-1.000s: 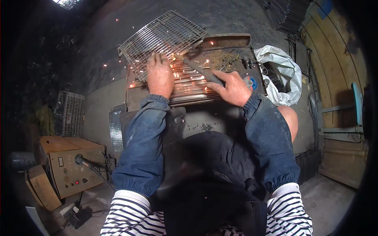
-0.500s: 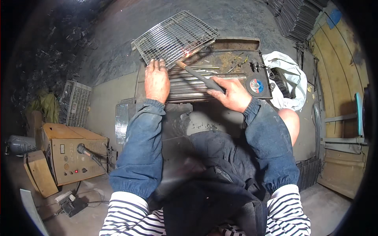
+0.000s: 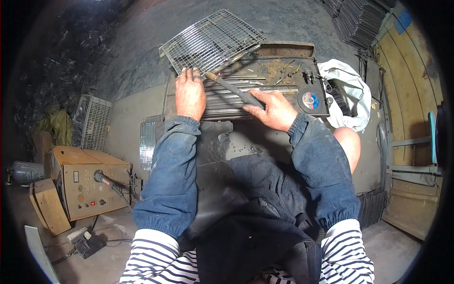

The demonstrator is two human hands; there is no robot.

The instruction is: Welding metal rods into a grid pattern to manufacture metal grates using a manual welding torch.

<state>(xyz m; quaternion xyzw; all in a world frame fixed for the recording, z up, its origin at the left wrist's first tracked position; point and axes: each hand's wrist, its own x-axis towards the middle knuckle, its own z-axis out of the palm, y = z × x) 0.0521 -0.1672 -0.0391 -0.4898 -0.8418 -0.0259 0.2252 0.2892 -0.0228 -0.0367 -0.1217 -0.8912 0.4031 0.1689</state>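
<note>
A welding torch (image 3: 231,88) with a dark handle and a copper-coloured nozzle is in my right hand (image 3: 276,110), its fingers wrapped round the handle. The nozzle points up and left, close to the near edge of a wire grid panel (image 3: 213,40). My left hand (image 3: 190,94) lies back up, its fingers closed over the panel's near left corner; the thumb is hidden. The panel slants across the far left part of a low metal work table (image 3: 167,102). Several thin metal rods (image 3: 222,106) lie side by side on the table, beneath the torch.
A cutting disc (image 3: 310,101) lies at the table's right end, beside a white sack (image 3: 352,90). To the left stand a welding machine (image 3: 97,189) with a lit red lamp and a white plastic crate (image 3: 94,124). Stacked grids (image 3: 357,21) rise at the far right.
The orange glow at the panel's near edge is gone. The torch nozzle has moved a little left, closer to my left hand. My left hand still holds the same corner.
</note>
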